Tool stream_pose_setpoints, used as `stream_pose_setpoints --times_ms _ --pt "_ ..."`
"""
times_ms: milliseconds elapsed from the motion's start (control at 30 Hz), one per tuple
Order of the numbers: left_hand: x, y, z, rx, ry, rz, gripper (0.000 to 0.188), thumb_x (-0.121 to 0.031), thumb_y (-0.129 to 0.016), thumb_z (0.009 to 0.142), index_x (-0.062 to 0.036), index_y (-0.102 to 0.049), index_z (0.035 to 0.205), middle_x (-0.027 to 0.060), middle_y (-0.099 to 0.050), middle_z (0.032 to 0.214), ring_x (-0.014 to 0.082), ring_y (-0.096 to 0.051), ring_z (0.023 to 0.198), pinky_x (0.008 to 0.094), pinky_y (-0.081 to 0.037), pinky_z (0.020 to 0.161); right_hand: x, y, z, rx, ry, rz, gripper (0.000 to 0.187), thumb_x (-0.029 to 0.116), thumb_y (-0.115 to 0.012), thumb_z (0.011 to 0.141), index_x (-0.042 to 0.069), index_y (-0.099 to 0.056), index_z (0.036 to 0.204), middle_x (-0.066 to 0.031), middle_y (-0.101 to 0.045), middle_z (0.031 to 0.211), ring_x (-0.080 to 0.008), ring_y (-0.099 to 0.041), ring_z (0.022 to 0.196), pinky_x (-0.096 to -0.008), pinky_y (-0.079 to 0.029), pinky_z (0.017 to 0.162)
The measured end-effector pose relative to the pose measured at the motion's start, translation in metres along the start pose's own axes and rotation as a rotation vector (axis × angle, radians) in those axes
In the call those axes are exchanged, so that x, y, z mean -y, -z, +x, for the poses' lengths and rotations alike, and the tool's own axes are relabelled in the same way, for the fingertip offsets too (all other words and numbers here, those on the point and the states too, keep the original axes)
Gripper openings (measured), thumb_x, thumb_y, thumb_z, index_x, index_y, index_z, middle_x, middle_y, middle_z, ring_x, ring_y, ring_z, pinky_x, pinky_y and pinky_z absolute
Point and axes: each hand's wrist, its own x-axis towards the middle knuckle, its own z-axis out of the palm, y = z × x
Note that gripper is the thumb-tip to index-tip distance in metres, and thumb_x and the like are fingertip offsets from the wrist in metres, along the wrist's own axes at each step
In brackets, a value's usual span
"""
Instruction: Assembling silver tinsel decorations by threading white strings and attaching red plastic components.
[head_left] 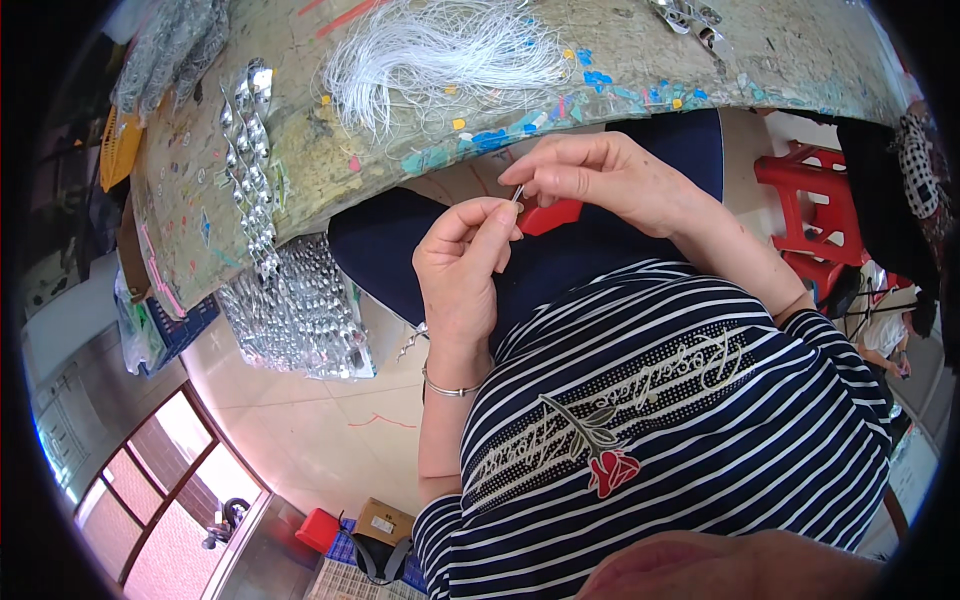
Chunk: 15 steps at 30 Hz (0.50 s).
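Observation:
My left hand [465,255] is closed in a pinch, thumb against forefinger, on a small thin silvery piece [517,193] that sticks up from the fingertips. Just right of it, my right hand [610,180] has its thumb and fingers drawn together close to the top of that piece. What the right fingertips hold, if anything, is too small to make out. Both hands are over my lap, just off the table's near edge. On the table [290,160] beyond them lies a loose bundle of white strings [450,60].
Twisted silver strips [250,165] hang over the table's left edge, above a clear bag of similar shiny pieces [300,310]. Several metal pieces [695,20] lie at the far right. A red stool [815,205] stands to the right, a yellow basket [120,148] far left.

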Motion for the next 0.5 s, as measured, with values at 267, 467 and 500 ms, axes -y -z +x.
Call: stream_pose_setpoints --times_ms 267,467,500 --pt "0.001 0.002 -0.001 0.06 0.049 -0.025 0.011 -0.006 -0.068 0.088 0.0012 -0.069 0.096 0.0027 -0.065 0.076 0.0023 -0.045 0.058 0.0172 -0.031 0.05 0.001 -0.001 0.003 -0.004 0.117 -0.265 0.016 0.013 -0.067 0.089 0.003 -0.07 0.102 -0.0012 -0.063 0.085 -0.0089 -0.06 0.082 -0.0236 -0.05 0.071" --pt "-0.002 0.001 -0.002 0.024 0.021 0.184 0.012 -0.005 -0.07 0.086 0.0012 -0.07 0.097 0.0029 -0.067 0.08 0.0042 -0.056 0.068 0.0173 -0.043 0.062 0.01 0.001 0.002 -0.069 0.484 -0.854 0.006 0.009 -0.067 0.087 0.003 -0.065 0.087 -0.0061 -0.063 0.086 -0.0182 -0.061 0.082 -0.0296 -0.047 0.075" --pt "-0.003 0.003 -0.002 0.023 0.021 0.185 0.012 -0.005 -0.07 0.086 0.0012 -0.07 0.097 0.0029 -0.067 0.08 0.0042 -0.056 0.068 0.0173 -0.043 0.062 0.012 0.002 0.002 -0.097 0.597 -0.996 0.007 0.009 -0.066 0.087 0.003 -0.063 0.087 -0.0073 -0.062 0.085 -0.0205 -0.06 0.081 -0.0308 -0.047 0.075"
